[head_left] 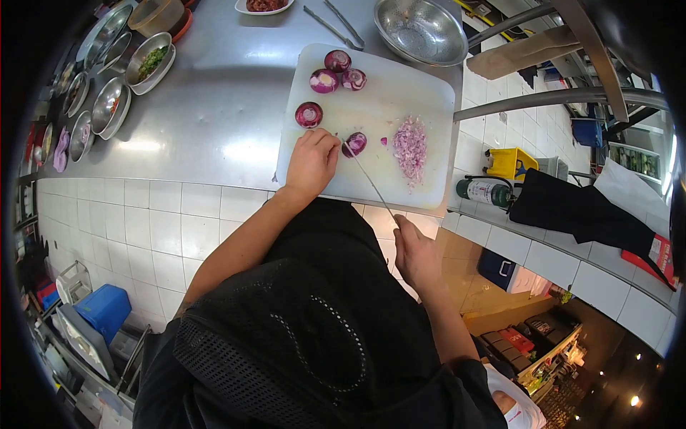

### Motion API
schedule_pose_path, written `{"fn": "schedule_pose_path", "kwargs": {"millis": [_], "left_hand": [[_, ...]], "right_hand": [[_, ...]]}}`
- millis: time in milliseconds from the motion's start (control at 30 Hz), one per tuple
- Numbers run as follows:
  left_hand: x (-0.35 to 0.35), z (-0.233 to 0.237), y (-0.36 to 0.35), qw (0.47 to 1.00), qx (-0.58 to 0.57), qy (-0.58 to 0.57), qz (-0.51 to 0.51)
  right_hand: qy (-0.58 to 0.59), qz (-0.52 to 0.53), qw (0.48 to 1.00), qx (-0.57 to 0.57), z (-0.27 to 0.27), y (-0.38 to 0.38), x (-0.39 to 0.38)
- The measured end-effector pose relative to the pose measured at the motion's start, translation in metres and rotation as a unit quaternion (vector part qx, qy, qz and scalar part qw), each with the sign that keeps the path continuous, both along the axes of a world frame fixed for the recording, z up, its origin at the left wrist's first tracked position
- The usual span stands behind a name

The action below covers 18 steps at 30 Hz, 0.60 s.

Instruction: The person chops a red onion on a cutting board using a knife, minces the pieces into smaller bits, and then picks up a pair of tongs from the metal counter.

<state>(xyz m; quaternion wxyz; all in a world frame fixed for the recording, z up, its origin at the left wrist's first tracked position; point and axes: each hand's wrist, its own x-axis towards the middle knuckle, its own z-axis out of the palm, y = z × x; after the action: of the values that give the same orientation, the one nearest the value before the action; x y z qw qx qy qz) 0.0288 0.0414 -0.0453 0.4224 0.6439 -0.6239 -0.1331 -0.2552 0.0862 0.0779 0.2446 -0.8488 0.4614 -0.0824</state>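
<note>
A white cutting board [371,107] lies on the steel table. My right hand [416,252] is wrapped round the handle of a knife [370,182], whose blade slants up and left over the board's near part. The blade's far end is beside a red onion piece [354,144]. My left hand [313,163] is at the board's left side with its fingers drawn together near the knife tip; what they hold, if anything, is hidden. Beyond that hand sits a red onion [309,114], with several more onions [324,81] at the back. Chopped onion [411,151] is heaped at the right.
A steel bowl [420,30] overlaps the board's back right edge. Tongs [334,27] and a white dish [264,6] lie behind the board. Several metal bowls [112,107] line the table's left. Metal bars [564,96] cross at the right.
</note>
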Motion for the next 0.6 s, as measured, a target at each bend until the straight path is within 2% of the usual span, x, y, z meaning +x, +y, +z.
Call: {"fn": "schedule_pose_path", "kwargs": {"millis": [67,367,600], "left_hand": [[-0.001,0.000,0.000,1.000,-0.002,0.000,0.001],[-0.001,0.001,0.002,1.000,-0.001,0.010,0.018],[-0.002,-0.001,0.005,0.999,0.006,0.050,0.000]], "right_hand": [[0.131,-0.006,0.990,0.059,-0.018,-0.007,-0.006],[0.049,0.019,0.997,0.062,0.003,-0.004,-0.014],[0.044,0.005,0.995,0.084,0.000,-0.005,-0.017]]}}
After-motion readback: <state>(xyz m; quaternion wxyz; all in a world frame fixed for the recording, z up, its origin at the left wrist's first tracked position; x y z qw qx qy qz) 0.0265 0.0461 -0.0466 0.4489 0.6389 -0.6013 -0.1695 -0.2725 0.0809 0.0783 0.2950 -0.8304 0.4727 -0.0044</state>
